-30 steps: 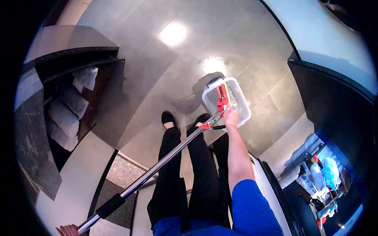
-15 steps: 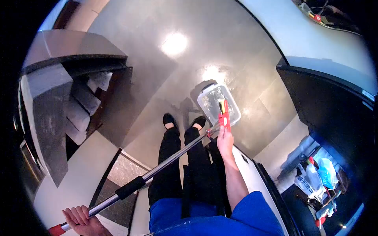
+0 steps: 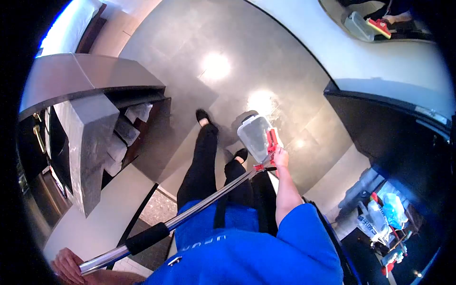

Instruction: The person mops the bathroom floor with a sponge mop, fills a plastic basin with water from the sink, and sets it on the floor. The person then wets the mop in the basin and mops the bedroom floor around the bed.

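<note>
A sponge mop with a steel pole [image 3: 209, 202] and a black foam grip slants across my body. My left hand [image 3: 69, 265] is wrapped round the pole near its lower-left end. My right hand [image 3: 280, 157] grips the mop's red head [image 3: 272, 139]. Just beyond and to the left of that head is a clear plastic tub [image 3: 255, 135], partly covered by it. The wall mirror [image 3: 354, 21] reflects the red head with a yellow sponge, beside the tub.
Grey floor tiles [image 3: 175, 42] stretch ahead, with my black shoes [image 3: 204, 115] on them. An open cabinet [image 3: 92, 128] with grey blocks juts out at left. A dark cabinet [image 3: 380, 118] stands at right, near plastic bags [image 3: 375, 221] and other items.
My left foot has stepped forward. The mop head has turned, and its yellow part no longer faces me. My left hand and the pole's end have shifted down and left.
</note>
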`<move>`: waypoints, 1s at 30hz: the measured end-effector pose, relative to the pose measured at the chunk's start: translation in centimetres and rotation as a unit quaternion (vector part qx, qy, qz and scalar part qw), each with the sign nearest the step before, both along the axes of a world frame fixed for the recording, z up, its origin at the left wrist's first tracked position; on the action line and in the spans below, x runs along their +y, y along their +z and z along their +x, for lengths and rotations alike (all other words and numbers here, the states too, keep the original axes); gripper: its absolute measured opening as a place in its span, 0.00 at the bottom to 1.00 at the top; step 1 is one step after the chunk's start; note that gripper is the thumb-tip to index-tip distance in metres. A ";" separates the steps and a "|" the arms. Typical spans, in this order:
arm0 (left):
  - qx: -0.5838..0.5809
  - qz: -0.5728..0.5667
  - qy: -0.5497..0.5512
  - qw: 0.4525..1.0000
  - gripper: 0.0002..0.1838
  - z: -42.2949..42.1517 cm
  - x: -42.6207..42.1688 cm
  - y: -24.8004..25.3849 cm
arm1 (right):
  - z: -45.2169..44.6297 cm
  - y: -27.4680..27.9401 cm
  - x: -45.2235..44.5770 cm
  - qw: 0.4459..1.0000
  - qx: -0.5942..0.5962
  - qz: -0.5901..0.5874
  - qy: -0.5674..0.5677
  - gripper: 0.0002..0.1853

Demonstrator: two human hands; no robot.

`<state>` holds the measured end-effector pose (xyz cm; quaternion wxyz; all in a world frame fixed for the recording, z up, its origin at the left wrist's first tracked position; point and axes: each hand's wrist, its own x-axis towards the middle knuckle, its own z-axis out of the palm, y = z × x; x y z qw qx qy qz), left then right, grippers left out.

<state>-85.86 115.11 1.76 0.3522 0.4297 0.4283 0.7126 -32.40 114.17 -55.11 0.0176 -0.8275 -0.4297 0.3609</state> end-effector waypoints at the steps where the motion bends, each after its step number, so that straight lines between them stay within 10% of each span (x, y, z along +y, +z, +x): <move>1: -0.006 0.009 0.006 1.000 0.13 0.1 1.7 -0.3 | -0.1 2.3 2.3 0.999 0.016 -0.022 -0.027 0.29; 8: -0.217 0.144 -0.182 0.948 0.17 0.8 22.9 -1.5 | -0.6 10.4 19.2 0.993 0.002 0.049 -0.109 0.12; 10: -0.231 0.152 -0.191 0.942 0.17 2.6 30.1 -2.0 | -1.8 10.3 24.8 0.956 0.195 0.207 -0.077 0.19; 12: -0.203 0.195 -0.194 0.940 0.18 4.7 36.7 -3.4 | -7.9 20.2 32.6 0.933 0.324 0.151 0.035 0.25; 16: -0.144 0.091 -0.226 0.959 0.20 7.9 46.5 -7.0 | -22.8 34.4 45.1 0.840 0.177 0.397 0.325 0.32; 19: -0.068 0.055 -0.199 0.976 0.19 8.2 52.5 -9.8 | -29.1 29.5 54.4 0.881 0.281 0.328 0.192 0.18; 21: -0.071 -0.117 -0.141 0.980 0.21 6.6 56.4 -11.5 | -31.2 27.5 61.5 0.856 0.309 0.283 0.303 0.09; 30: 0.060 0.198 0.055 0.977 0.26 -11.6 61.9 -4.3 | -51.8 25.3 79.2 0.616 0.409 0.146 0.657 0.08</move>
